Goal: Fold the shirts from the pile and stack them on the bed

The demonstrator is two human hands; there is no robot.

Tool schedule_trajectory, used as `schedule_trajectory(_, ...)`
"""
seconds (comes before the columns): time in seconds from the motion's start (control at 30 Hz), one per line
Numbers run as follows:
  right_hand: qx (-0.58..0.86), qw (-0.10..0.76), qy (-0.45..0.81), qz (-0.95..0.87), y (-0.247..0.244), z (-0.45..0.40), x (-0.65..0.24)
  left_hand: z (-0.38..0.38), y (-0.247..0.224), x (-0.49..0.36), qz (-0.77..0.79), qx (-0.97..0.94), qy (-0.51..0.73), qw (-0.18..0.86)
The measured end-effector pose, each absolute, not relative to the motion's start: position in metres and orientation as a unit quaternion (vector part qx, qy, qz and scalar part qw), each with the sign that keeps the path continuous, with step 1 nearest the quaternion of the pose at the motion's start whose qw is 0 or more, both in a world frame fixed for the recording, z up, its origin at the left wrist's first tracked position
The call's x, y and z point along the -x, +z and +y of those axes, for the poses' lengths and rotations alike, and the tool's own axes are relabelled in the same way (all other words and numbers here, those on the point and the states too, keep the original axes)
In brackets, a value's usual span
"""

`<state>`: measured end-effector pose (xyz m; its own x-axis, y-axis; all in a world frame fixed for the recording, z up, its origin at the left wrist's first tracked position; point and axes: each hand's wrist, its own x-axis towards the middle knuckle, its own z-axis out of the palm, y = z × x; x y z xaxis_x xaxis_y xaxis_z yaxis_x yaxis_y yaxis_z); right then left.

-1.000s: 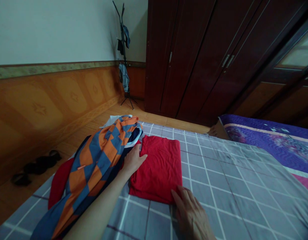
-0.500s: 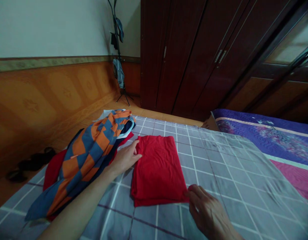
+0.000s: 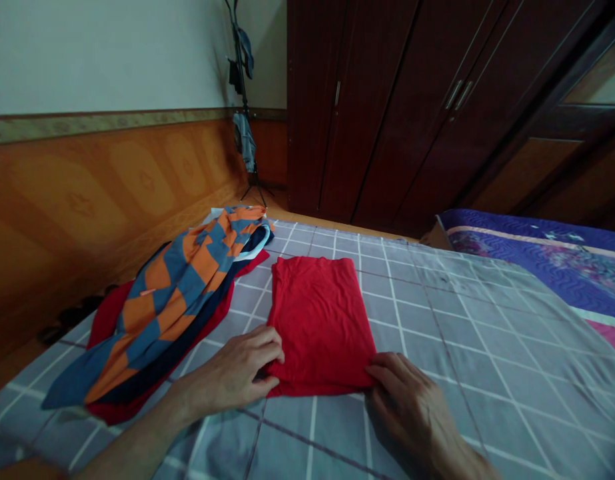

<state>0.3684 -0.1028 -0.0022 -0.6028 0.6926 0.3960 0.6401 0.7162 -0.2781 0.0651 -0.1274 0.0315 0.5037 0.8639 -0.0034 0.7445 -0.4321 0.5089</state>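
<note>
A red garment (image 3: 320,320), folded into a rectangle, lies flat on the grey checked bedsheet (image 3: 307,440). At its near left corner is my left hand (image 3: 242,367), fingers curled over the edge with the thumb below. The near right corner sits between the thumb and fingers of my right hand (image 3: 412,407); the thumb is mostly hidden. Shallow wrinkles run over the top layer. To the left of the garment rests a heap of clothes, with an orange and blue checked garment (image 3: 187,267) uppermost and navy, red and white cloth under it.
A dark wooden wardrobe (image 3: 377,113) stands beyond the bed. In the corner is a coat stand (image 3: 244,100) with a few items hanging. A purple floral mattress (image 3: 537,240) lies at the right. Dark objects (image 3: 72,317) are on the floor at left.
My left hand has slid from the far left side of the red garment to its near left corner. My right hand stays at the near right corner. The view has shifted slightly.
</note>
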Motion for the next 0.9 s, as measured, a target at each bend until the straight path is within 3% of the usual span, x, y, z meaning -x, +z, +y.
schedule_trajectory(0.17, 0.374, 0.304, 0.036, -0.875, -0.007, -0.102, -0.374, -0.132, 0.030, -0.067, 0.453, -0.857, 0.156, 0.191)
schedule_trajectory(0.37, 0.393, 0.299, 0.022, -0.869, -0.004, -0.101, -0.377, -0.135, 0.029, -0.070, 0.421, -0.871, 0.204, 0.151)
schedule_trajectory(0.7, 0.374, 0.265, -0.042, -0.888, 0.001, -0.104, -0.379, -0.140, 0.025, -0.071, 0.438, -0.882, 0.099, 0.144)
schedule_trajectory(0.9, 0.400, 0.235, -0.009, -0.886, 0.004, -0.104, -0.380, -0.142, 0.021, -0.075, 0.445, -0.886, 0.057, 0.120)
